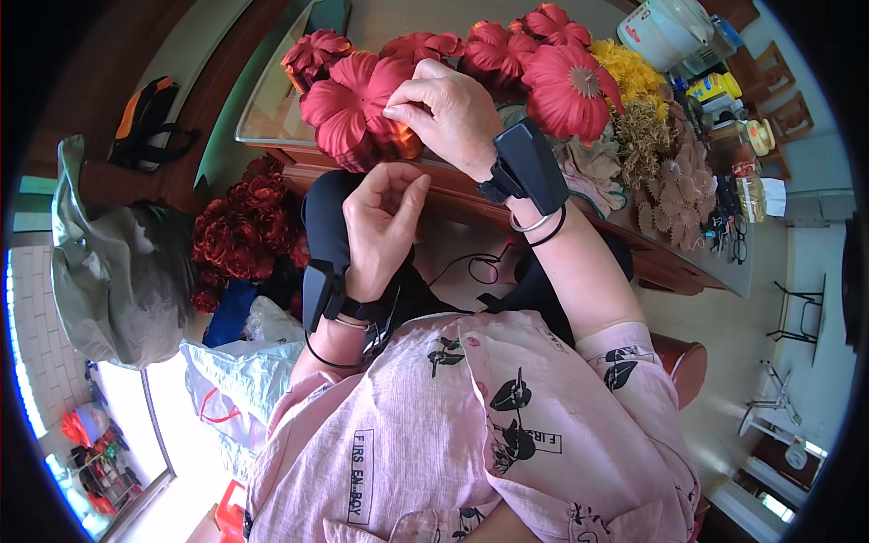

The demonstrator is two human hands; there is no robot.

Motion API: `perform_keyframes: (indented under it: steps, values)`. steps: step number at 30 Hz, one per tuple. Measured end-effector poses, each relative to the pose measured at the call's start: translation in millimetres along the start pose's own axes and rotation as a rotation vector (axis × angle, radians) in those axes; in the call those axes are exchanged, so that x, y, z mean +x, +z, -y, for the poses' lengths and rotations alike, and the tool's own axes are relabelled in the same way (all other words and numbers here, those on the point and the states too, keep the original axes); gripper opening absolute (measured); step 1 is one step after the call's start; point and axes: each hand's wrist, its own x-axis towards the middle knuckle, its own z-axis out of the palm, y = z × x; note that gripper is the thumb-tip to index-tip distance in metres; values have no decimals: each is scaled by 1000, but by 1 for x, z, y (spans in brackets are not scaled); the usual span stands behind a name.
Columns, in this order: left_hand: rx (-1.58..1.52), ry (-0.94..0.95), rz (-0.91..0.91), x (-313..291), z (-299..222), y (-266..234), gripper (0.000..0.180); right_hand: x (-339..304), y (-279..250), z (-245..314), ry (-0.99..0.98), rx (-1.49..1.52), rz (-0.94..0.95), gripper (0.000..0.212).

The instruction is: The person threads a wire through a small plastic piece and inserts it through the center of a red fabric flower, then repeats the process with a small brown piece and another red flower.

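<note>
My right hand point(450, 116) reaches over the table edge, thumb and fingers pinched at the right side of a stack of red fabric flower petals point(348, 98) with orange edges showing lower down. Whether a petal or something finer is between its fingertips is hidden. Just below, over my lap, my left hand point(380, 222) is curled, thumb close to the bent fingers; anything in it is too small to make out. Right of my right hand lies a large red petal piece point(570, 90) with a brown centre. More red petal stacks point(498, 50) sit behind.
On the table's right are yellow curled material point(634, 72), brown toothed discs point(674, 195), work gloves point(588, 172), a white bucket point(665, 34), a yellow bottle point(715, 89) and scissors point(738, 240). Dark red flowers point(240, 226) and a grey bag point(113, 271) stand at my left.
</note>
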Motion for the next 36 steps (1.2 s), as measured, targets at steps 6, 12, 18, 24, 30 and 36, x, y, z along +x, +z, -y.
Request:
perform_keyframes:
  steps: [6, 12, 18, 24, 30, 36]
  values:
    - [136, 142, -149, 9, -2, -5, 19, 7, -5, -3, 14, 11, 48, 11]
    - [127, 132, -206, 12, -2, -7, 25, 13, -7, -5, 126, 48, 136, 14]
    - [232, 235, -265, 17, -1, -10, 32, 15, -6, -10, 154, 135, 153, 13]
    - [325, 278, -261, 22, -7, -9, 35, 16, -7, -11, 188, 152, 199, 13]
    - [367, 285, -310, 26, -11, -11, 32, 16, -8, -12, 202, 175, 228, 13]
    - [480, 354, -331, 31, -12, -15, 23, 17, -8, -13, 195, 183, 238, 13]
